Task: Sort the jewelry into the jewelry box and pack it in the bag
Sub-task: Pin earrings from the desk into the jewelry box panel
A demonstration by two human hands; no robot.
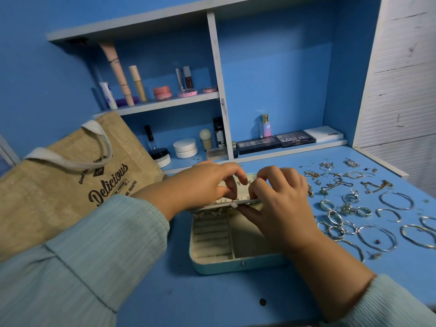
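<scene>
A pale blue jewelry box [221, 265] lies open on the blue desk, cream ring rolls on its left and a bare compartment on its right. Small butterfly earrings [217, 211] hang on the flap at the box's far edge. My left hand [207, 185] and my right hand [280, 197] meet over that flap, fingers curled, pinching at it; what the fingertips hold is too small to tell. Several silver and gold rings, hoops and chains [354, 208] lie spread on the desk right of the box. A jute tote bag [70, 185] printed "Delicious" leans at the left.
Shelves [165, 102] behind the desk hold makeup tubes, jars and lipsticks. Eyeshadow palettes [295, 139], a perfume bottle [265, 126] and white jars [185, 147] stand on the lower ledge. A white slatted panel [401, 79] rises at the right.
</scene>
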